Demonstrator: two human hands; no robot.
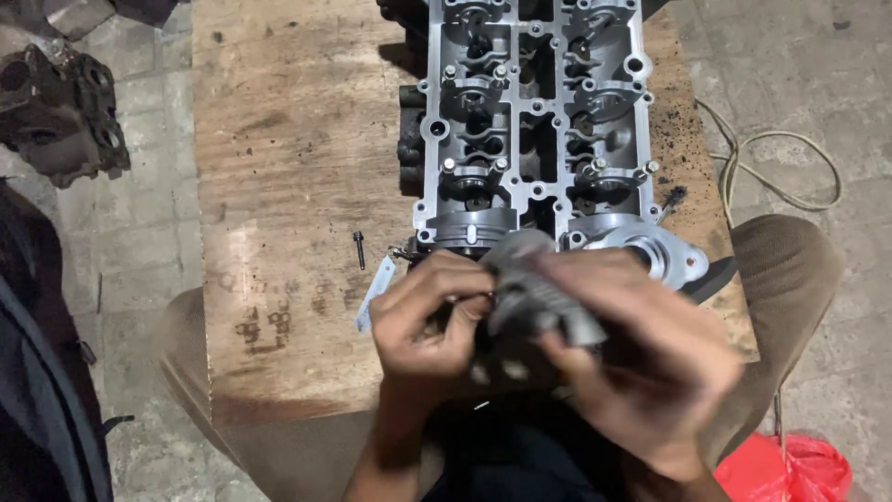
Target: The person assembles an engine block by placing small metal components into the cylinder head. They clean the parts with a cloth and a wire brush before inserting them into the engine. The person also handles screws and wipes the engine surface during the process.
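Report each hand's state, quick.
Left hand: closed on the grey metal part.
Right hand: closed on the same part; motion blur hides the grip.

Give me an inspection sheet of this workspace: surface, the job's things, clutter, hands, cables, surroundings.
Surface: stained wooden board on a paved floor, dark grit at its right edge.
Job's things: grey metal part, blurred, held in both hands; aluminium cylinder head lying on the board just beyond.
Clutter: loose dark bolt; pale flat metal strip beside the left hand.
Hands: left hand and right hand both grip the grey part, fingers blurred.
Cables: pale cord looped on the floor at right.
Surroundings: rusty cast part at left; red plastic bag at lower right.
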